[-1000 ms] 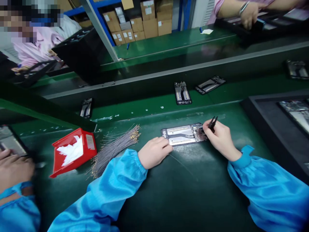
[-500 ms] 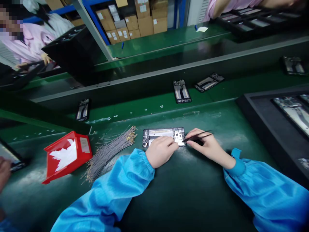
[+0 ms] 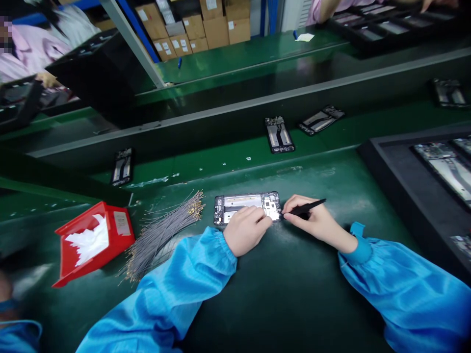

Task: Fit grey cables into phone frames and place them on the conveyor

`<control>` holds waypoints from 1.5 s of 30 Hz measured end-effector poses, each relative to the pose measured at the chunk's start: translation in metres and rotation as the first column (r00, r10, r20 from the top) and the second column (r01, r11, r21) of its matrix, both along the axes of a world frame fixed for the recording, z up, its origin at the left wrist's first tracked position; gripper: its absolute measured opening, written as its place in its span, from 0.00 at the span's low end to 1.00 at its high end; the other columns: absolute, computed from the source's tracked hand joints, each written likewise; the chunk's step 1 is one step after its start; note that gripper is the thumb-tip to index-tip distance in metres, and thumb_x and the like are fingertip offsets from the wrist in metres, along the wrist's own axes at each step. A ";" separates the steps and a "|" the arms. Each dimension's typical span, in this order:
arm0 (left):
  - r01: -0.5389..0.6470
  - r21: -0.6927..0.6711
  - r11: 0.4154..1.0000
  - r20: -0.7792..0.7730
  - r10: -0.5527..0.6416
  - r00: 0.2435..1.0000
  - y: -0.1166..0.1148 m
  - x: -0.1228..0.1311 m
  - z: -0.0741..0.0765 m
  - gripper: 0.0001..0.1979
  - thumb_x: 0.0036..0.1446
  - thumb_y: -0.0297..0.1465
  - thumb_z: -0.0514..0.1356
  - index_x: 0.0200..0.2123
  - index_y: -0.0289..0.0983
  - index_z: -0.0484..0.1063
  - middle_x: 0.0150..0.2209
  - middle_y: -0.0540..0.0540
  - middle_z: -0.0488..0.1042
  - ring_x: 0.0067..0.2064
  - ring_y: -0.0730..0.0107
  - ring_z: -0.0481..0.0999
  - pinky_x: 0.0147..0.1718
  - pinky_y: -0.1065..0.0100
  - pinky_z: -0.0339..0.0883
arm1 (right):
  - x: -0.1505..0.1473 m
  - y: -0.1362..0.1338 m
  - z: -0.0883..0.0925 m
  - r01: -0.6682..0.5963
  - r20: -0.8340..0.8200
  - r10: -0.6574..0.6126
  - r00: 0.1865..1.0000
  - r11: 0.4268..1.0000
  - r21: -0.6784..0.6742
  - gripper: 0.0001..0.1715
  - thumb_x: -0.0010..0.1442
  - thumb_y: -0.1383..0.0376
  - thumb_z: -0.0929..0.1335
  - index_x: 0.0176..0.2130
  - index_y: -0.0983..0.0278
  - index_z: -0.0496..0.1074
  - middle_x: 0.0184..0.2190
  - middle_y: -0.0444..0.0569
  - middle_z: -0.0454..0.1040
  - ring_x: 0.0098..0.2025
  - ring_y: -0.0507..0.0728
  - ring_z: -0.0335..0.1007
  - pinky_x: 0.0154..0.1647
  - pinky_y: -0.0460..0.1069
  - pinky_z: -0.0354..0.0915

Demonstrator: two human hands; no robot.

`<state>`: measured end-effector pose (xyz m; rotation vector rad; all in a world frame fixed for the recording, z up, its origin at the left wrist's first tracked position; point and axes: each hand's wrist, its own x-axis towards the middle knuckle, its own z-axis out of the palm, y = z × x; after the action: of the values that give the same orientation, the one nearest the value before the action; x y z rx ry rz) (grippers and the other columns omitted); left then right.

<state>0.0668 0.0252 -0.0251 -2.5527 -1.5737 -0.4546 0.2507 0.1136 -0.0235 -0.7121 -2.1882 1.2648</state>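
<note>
Black tweezers (image 3: 303, 208), pinched in the right hand (image 3: 312, 223), point left at the crosswise phone frame (image 3: 243, 202) that the left hand (image 3: 246, 231) pins with curled fingers.

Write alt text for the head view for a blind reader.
A person in blue sleeves holds down a phone frame on a green bench with the left hand while the right hand puts black tweezers to its right end. A bundle of grey wires and a red bin lie to the left; more frames sit on the conveyor behind.
</note>
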 end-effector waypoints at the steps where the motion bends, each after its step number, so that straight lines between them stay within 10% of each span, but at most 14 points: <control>1: -0.001 -0.003 1.000 -0.002 0.001 1.000 0.000 0.000 0.000 0.13 0.60 0.28 0.47 0.28 0.37 0.68 0.26 0.50 0.65 0.29 0.72 0.63 0.29 0.69 0.56 | 0.000 0.000 0.000 -0.004 -0.001 0.004 1.000 1.000 0.002 0.02 0.53 0.67 0.65 0.29 0.64 0.68 0.29 0.47 0.69 0.32 0.53 0.67 0.33 0.49 0.64; 26: 0.014 -0.151 0.988 0.125 0.005 0.992 0.003 -0.003 -0.002 0.12 0.60 0.29 0.47 0.30 0.35 0.68 0.30 0.47 0.65 0.34 0.70 0.65 0.33 0.70 0.62 | -0.002 -0.006 0.009 -0.201 0.073 0.188 0.980 0.936 0.290 0.05 0.57 0.68 0.61 0.31 0.62 0.66 0.29 0.47 0.67 0.31 0.53 0.63 0.33 0.49 0.62; 35: -0.009 -0.170 0.985 0.216 0.046 0.975 0.006 -0.002 0.000 0.08 0.58 0.28 0.49 0.32 0.35 0.67 0.31 0.46 0.67 0.34 0.69 0.67 0.35 0.68 0.64 | -0.002 0.014 0.004 -0.029 0.023 0.026 0.999 0.986 0.165 0.08 0.59 0.62 0.62 0.36 0.63 0.69 0.32 0.48 0.68 0.36 0.54 0.66 0.38 0.50 0.64; 45: -0.083 -0.202 0.976 0.265 0.136 0.955 0.009 0.002 0.000 0.06 0.56 0.25 0.50 0.33 0.35 0.66 0.30 0.47 0.67 0.33 0.70 0.67 0.34 0.69 0.65 | -0.013 0.020 -0.006 -0.249 0.192 0.176 0.965 0.841 0.480 0.16 0.54 0.65 0.65 0.45 0.64 0.64 0.49 0.56 0.66 0.57 0.60 0.54 0.54 0.58 0.54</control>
<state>0.0690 0.0344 -0.0255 -2.6096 -1.9295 -0.7105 0.2375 0.1336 -0.0298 -0.3577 -2.6190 0.6882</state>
